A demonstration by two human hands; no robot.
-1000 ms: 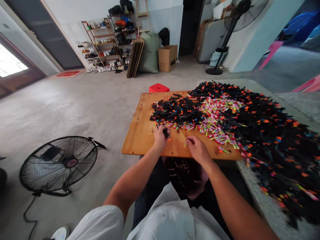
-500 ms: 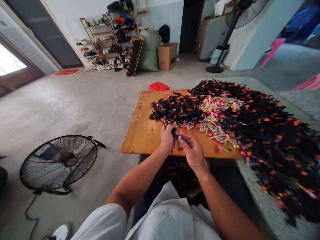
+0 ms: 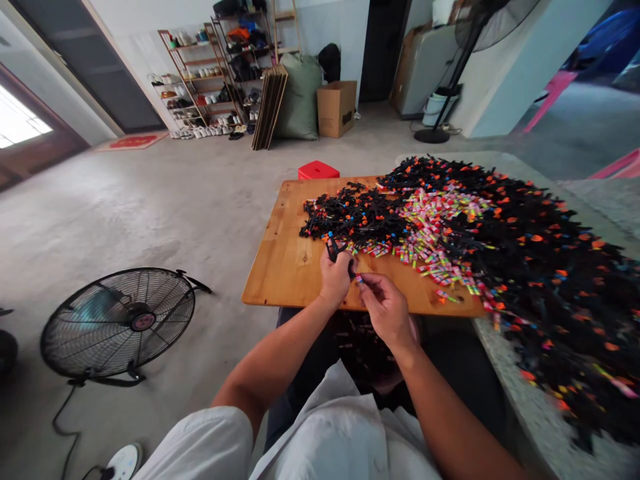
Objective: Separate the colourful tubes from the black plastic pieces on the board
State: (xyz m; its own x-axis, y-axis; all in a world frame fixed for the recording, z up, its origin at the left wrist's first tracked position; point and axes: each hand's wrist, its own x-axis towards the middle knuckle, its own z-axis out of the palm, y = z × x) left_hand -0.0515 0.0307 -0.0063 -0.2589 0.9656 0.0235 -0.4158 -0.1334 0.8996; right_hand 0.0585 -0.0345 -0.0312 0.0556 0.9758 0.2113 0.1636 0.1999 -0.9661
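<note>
My left hand [image 3: 336, 277] is closed around a small black plastic toy [image 3: 333, 249], whose blue tip points away from me. Its shape resembles a toy gun, but my fingers cover much of it. Close beside it, my right hand [image 3: 384, 303] pinches a small colourful tube [image 3: 359, 279] at the toy's near end. Whether the tube touches the toy, I cannot tell. Both hands are over the front edge of a wooden board [image 3: 280, 267]. Beyond them lie a heap of black toys [image 3: 350, 217] with orange and blue tips and a pile of pink, yellow and white tubes [image 3: 430, 233].
A larger heap of black toys [image 3: 555, 267] covers the stone-like table [image 3: 520, 393] at my right. Behind the board stands a red stool [image 3: 318, 170]. A black floor fan [image 3: 120, 327] is on the left, with its cord on the floor. Shoe racks [image 3: 205, 80] and a cardboard box [image 3: 336, 110] line the back.
My right hand has shifted slightly, and the tube now sits closer to the toy in my left hand. My left hand keeps its grip, the toy turned a little.
</note>
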